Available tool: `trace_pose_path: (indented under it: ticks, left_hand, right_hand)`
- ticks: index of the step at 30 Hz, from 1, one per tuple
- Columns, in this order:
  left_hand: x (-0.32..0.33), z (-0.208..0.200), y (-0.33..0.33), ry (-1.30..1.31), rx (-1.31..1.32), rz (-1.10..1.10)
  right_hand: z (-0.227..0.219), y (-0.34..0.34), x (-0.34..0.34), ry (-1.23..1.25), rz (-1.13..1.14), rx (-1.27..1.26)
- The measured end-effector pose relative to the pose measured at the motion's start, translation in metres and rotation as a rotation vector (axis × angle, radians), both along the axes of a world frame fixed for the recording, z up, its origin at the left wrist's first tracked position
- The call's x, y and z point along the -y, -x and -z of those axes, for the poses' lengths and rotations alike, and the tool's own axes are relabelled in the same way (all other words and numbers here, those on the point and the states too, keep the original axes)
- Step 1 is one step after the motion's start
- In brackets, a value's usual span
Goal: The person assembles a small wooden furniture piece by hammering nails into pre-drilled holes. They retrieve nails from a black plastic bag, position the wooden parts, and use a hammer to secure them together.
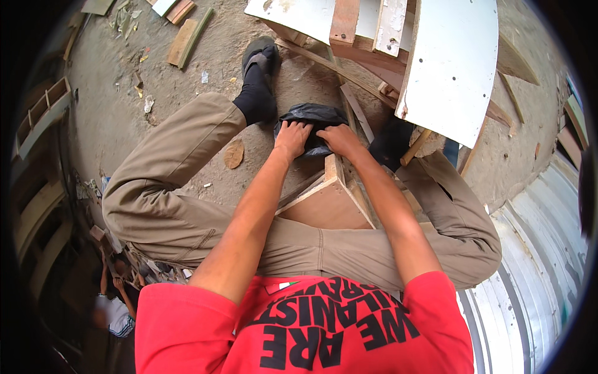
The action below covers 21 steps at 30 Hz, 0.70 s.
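A black plastic bag lies crumpled on the ground between my feet, its mouth toward me. My left hand is closed at the bag's left side, fingers curled against the dark plastic. From the other side my right hand bends over the bag's mouth, its fingers curled onto the plastic and their tips partly hidden. The bag's contents do not show. Just on my side of the bag stands a wooden box-like piece with a plywood face, between my legs and under my forearms.
White-faced boards on a wooden frame stand at the front right, close to my right leg. Wood offcuts lie on the dirt ground at the far left. Corrugated metal sheets lie at the right. Another person is at the lower left.
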<state>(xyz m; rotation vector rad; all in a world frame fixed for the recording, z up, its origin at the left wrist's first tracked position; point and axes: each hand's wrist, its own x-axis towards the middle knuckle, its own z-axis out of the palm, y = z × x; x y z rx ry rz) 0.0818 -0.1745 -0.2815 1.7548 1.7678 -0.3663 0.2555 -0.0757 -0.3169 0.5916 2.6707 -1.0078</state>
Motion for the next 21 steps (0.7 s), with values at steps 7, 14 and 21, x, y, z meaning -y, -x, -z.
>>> trace_pose_path:
  ticks: [7,14,21]
  left_hand:
    - [-0.004,-0.009,0.008,0.092,0.047,-0.05]
    - [-0.004,-0.011,0.007,0.12,0.052,-0.064]
    - [-0.002,-0.014,0.011,0.12,0.085,-0.102]
  right_hand:
    - [0.002,0.001,0.0,-0.133,-0.127,-0.022]
    - [0.009,0.005,0.003,-0.166,-0.101,-0.055]
    - [0.001,0.002,0.001,-0.154,-0.176,-0.057]
